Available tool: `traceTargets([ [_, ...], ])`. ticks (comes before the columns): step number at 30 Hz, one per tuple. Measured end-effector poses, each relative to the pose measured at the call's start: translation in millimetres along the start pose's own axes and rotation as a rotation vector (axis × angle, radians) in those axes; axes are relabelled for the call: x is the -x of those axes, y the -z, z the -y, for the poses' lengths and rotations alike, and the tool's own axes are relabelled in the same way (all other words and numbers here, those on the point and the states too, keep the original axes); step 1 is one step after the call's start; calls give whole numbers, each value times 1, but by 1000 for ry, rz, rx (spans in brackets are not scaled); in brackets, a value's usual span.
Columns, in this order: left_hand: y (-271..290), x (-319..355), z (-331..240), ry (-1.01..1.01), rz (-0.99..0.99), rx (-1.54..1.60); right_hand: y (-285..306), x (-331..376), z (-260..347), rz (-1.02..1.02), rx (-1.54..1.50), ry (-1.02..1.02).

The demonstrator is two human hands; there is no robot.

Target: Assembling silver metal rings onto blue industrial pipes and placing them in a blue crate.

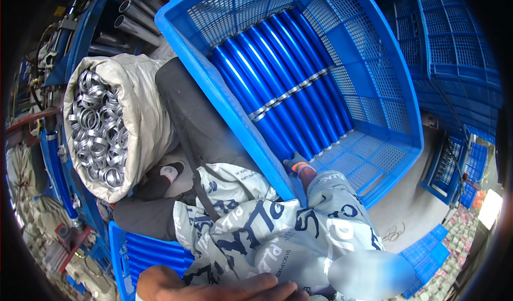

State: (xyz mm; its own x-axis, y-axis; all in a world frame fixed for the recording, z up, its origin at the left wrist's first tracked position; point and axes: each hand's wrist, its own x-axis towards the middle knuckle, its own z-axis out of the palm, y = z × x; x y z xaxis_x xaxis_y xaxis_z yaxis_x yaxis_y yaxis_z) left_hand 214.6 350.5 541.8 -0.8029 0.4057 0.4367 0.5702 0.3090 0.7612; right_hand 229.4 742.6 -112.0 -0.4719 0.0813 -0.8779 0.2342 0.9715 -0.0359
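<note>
Blue tubes in a large blue crate. The tubes lie parallel in two rows, set end to end, alongside the crate's left wall; such close packing presumably keeps them from rolling (silvery bands mark their ends). The right hand reaches inside, near the corner closest to the seated person, beside the lower row's ends; whether it grips a tube cannot be told. The left hand crosses the foreground, fingers extended and close together; with its palm hidden, whether it holds anything cannot be told. Outside the crate's left edge, a pale sack tilts its mouth away, its rolled rim probably keeping the metal rings accessible. A smaller blue crate, below the sack, holds more tubes. Bare metal pipes lie beyond the large crate's upper-left corner; further blue crates stand beyond its right edge.
</note>
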Motion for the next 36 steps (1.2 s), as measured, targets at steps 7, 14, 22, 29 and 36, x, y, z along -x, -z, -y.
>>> traceTargets([
  [7, -2, 8, -4, 79, -8, 108, 11, -33, -18, 247, 275, 79],
  [14, -15, 11, 8, 101, -62, 136, 1, -23, -4, 63, 36, 41],
  [22, 7, 9, -13, 303, 80, 364, 148, 9, 136, -342, -239, 542],
  [29, 21, 53, -22, 210, -129, -374, 251, 248, 433, 8, -372, 1077],
  [36, 22, 205, 19, 647, -688, -328, 297, 204, 464, -740, -64, 1415],
])
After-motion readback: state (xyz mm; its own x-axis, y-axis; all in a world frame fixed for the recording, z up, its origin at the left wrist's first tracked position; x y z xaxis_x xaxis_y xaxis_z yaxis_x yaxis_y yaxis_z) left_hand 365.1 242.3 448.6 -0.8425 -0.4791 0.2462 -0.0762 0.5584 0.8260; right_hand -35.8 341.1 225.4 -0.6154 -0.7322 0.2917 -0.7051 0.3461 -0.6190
